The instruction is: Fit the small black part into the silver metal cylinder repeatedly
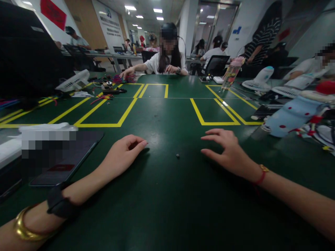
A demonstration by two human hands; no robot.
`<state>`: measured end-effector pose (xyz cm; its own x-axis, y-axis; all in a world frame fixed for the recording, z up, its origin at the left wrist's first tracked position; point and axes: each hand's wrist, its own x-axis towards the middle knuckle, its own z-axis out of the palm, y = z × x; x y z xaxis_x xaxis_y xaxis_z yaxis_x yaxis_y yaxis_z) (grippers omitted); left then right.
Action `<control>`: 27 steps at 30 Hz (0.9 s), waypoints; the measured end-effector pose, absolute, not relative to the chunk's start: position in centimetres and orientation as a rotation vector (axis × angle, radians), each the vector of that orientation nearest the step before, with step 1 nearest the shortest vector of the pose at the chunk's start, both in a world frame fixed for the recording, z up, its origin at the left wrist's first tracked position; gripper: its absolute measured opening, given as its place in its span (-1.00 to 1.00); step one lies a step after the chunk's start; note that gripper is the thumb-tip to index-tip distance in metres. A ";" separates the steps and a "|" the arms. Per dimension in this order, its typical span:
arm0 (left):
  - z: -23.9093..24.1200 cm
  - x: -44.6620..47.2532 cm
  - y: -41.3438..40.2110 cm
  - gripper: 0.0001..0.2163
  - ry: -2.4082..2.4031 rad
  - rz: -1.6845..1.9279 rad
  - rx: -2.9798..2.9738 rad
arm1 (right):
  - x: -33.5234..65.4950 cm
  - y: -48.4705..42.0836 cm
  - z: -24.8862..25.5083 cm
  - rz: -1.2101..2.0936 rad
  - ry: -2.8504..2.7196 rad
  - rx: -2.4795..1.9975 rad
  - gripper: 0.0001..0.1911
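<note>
My left hand [123,157] rests on the dark green table [167,202], fingers loosely curled with the fingertips touching the surface and nothing visible in them. My right hand [227,151] lies flat on the table to the right, fingers stretched out and slightly apart, holding nothing. Between the two hands a tiny dark ring-shaped part [178,155] lies on the table, touched by neither hand. A black band and a gold bangle sit on my left wrist, a red string bracelet on my right.
A dark tablet [65,164] lies left of my left hand. Yellow tape boxes [214,115] mark the table. A small white fan [74,82] and wire clutter sit far left, a blue dotted object [293,116] and a bottle [231,75] at right. A person sits opposite; others work behind.
</note>
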<state>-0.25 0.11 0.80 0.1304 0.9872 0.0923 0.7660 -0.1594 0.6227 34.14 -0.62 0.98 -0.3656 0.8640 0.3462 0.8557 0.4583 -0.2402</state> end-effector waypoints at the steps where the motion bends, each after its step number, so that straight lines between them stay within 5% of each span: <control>1: 0.7 -0.2 0.1 -0.65 1.694 0.690 2.011 | 31.9 -0.7 0.9 0.141 -2.353 -1.365 -0.58; 7: 0.4 -0.3 -0.2 -0.69 1.679 0.710 2.073 | 28.5 0.4 1.4 0.257 -2.368 -1.283 -0.77; 16: 0.6 -0.1 -0.3 -0.70 1.649 0.712 2.059 | 46.7 1.9 4.2 -0.390 -1.624 -1.870 -0.69; 27: 0.4 -0.2 -0.3 -0.71 1.644 0.700 2.046 | 50.5 1.7 3.3 -0.216 -1.306 -2.158 -0.70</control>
<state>-0.25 -0.25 0.36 0.1731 0.9774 0.1211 0.7646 -0.2109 0.6091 50.50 1.73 3.28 0.5022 0.7514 0.4279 0.8493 -0.3354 -0.4077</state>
